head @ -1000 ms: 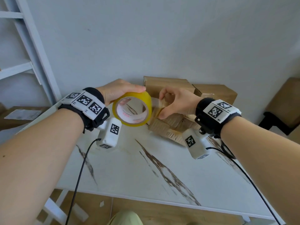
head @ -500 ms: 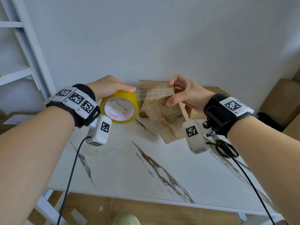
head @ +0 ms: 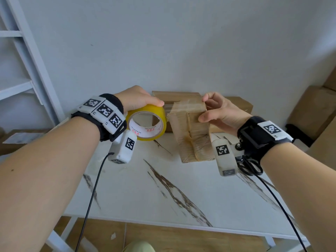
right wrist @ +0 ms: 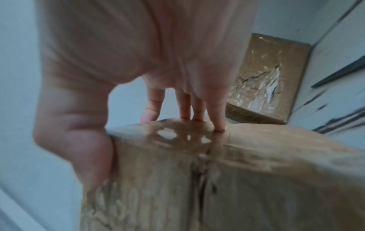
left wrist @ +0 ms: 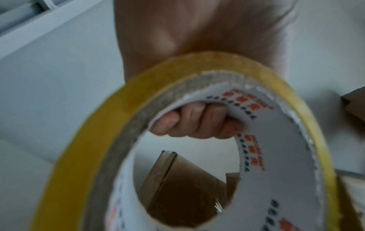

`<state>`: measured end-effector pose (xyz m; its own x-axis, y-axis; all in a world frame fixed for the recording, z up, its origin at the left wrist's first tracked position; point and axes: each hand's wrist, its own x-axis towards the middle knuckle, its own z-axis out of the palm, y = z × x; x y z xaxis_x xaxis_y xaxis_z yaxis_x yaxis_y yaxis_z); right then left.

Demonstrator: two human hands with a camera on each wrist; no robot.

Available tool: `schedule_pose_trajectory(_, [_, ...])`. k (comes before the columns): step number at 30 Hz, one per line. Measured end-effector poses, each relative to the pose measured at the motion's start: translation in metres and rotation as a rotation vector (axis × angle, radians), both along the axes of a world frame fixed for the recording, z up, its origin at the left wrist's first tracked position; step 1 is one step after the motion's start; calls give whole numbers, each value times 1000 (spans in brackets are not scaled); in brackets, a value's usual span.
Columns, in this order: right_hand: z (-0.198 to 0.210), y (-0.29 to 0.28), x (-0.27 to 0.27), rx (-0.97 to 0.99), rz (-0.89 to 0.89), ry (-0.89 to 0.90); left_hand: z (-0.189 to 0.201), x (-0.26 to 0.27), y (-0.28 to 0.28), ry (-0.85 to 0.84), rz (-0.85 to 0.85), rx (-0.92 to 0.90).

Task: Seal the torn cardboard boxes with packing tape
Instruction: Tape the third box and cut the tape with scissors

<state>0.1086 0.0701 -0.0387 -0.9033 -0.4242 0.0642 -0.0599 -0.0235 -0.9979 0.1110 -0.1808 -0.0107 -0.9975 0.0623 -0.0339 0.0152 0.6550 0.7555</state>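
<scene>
My left hand (head: 140,99) grips a yellow roll of packing tape (head: 147,124) above the table, fingers curled through its white core (left wrist: 197,123). A clear strip of tape (head: 183,106) runs from the roll across the top of a torn cardboard box (head: 192,135), which is tilted up off the table. My right hand (head: 216,111) holds that box at its upper right corner, thumb on the near face and fingertips (right wrist: 183,115) over the top edge. A split seam (right wrist: 203,171) runs down the box's face.
Two more cardboard boxes (head: 174,96) (head: 241,104) stand against the wall behind. Black scissors (head: 251,166) lie on the marble table (head: 163,200) under my right wrist. A white ladder frame (head: 27,57) stands at the left, and brown boxes (head: 312,113) sit at the right.
The box has been tipped up from lying flat, and my right hand has gone from pinching the tape end to holding the box's top corner. The roll now sits closer to the box.
</scene>
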Motion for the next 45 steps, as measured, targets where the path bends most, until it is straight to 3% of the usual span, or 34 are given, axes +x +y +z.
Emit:
schedule_pose_trajectory(4, [0,9,-2,14,23,-11,18,-9,5,104,10,-46])
schedule_pose_trajectory(9, [-2,13,-2,0,28,-3,11,-11,10,5,-24,-110])
schedule_pose_trajectory(16, [-10,29,-2,15,-9,16,-3,-13,27,9,-55,-93])
schedule_pose_trajectory(21, [-15,52,-1,551,-261,119,-15,-10,47,11,-121,-174])
schedule_pose_trajectory(25, [10,38,10,427,-524,203,-15,-11,49,43,-118,-173])
schedule_pose_trajectory(27, [22,16,9,568,-495,297,-14,-11,53,34,-125,-177])
schedule_pose_trajectory(30, [17,-23,-5,1068,-372,434,-14,-11,60,35,-114,-190])
schedule_pose_trajectory(32, [9,-32,-11,1255,-350,431,-14,-14,60,23,-110,-200])
schedule_pose_trajectory(35, [5,-20,-16,1234,-336,422,-18,-17,49,-37,-107,-166])
schedule_pose_trajectory(40, [8,-25,-17,1117,-416,242,-24,-13,31,-138,-193,160])
schedule_pose_trajectory(45, [19,-38,-19,1116,-431,128,-22,-16,28,-49,-154,87])
